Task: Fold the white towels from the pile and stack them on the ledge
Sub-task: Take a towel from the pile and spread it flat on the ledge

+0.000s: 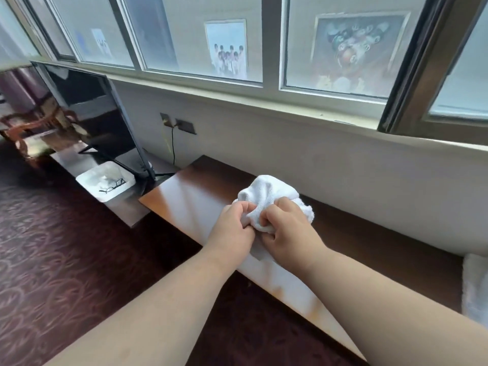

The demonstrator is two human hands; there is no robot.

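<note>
Over the near edge of the ledge point(369, 249), both hands are gripping one bunched white towel point(266, 196); the left hand point(232, 228) is pinching a fold of it, and the right hand point(287, 231) is curling round the cloth just beside it. The towel is resting crumpled on the wood, not yet spread. This looks like the opening of a fold: next, the hands are probably needing to find two corners and draw them apart. More white cloth point(475, 283) is lying at the far right.
</note>
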